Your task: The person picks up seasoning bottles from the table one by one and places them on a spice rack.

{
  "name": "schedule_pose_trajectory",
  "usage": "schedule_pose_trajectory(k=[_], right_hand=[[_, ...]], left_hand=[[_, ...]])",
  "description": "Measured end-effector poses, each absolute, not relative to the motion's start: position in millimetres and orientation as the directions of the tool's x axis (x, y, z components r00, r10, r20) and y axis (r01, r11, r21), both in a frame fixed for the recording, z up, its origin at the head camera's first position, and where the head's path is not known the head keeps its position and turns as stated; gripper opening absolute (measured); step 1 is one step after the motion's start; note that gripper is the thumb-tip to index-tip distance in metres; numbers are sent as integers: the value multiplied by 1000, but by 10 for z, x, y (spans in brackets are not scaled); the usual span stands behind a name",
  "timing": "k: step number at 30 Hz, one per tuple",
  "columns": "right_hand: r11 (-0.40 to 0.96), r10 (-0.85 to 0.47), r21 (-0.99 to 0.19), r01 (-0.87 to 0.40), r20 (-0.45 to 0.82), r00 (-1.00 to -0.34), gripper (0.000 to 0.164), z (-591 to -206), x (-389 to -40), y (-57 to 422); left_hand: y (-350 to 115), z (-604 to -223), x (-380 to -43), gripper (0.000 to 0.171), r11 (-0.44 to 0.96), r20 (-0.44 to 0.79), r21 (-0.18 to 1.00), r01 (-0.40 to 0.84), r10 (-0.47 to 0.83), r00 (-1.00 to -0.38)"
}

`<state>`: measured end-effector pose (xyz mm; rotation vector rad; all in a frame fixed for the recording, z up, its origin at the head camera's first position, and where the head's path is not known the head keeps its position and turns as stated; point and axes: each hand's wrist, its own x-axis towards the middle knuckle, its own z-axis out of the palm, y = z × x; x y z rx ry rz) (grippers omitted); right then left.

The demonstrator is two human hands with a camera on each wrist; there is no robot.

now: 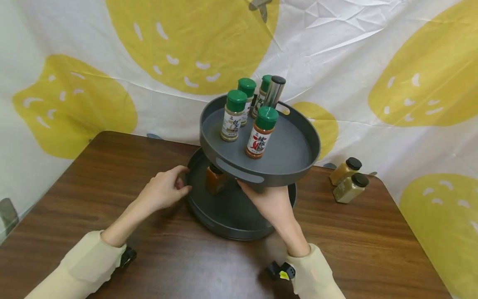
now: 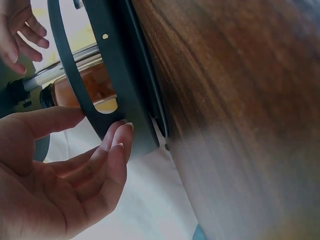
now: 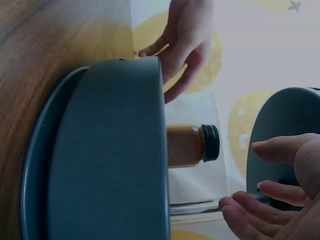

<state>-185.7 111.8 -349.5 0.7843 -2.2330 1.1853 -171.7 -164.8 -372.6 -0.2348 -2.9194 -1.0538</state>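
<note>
A dark grey two-tier round stand is in front of me, its upper tray [image 1: 295, 143] above its lower tray [image 1: 239, 216]. At the left rim of the lower tray, my left hand [image 1: 162, 189] pinches the wall between thumb and fingers, near the handle slot in the left wrist view. Under the upper tray reaches my right hand [image 1: 274, 203], partly hidden by it. In the right wrist view its loosely bent fingers [image 3: 267, 212] are near the metal pole [image 3: 197, 210] and hold nothing. A black-capped jar of reddish-brown spice [image 1: 214, 179] stands in the lower tray.
Several green-capped spice bottles stand on the upper tray, among them a red-labelled one [image 1: 259, 135], near a black-topped metal cylinder [image 1: 274, 92]. Two black-capped jars, one yellowish [image 1: 341, 172] and one greenish [image 1: 347, 191], stand at the table's right. A patterned cloth [image 1: 175, 112] hangs behind.
</note>
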Motion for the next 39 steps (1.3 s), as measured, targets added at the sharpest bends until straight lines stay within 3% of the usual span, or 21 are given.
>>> schedule_pose_trajectory(k=[6, 14, 19, 26, 39], right_hand=[[473, -239, -613, -633, 603, -761, 65, -3470, -1830, 1256], [633, -210, -584, -509, 503, -838, 43, -3455, -1864, 1517], [690, -172, -592, -415, 423, -890, 41, -3412, -1916, 1666], [731, -104, -587, -348, 408, -907, 28, -3387, -2003, 1862], [768, 93, -597, -234, 466, -880, 53, -3243, -2117, 2301]], left_hand=[[-1645, -3727, -1731, 47, 761, 82, 629, 159, 138, -987], [-1653, -3724, -1724, 47, 757, 78, 635, 155, 137, -988], [-1658, -3724, -1718, 48, 755, 81, 637, 156, 136, -987], [-1660, -3730, -1722, 48, 755, 78, 637, 156, 138, -987], [-1648, -3714, -1712, 47, 756, 79, 635, 158, 140, -987]])
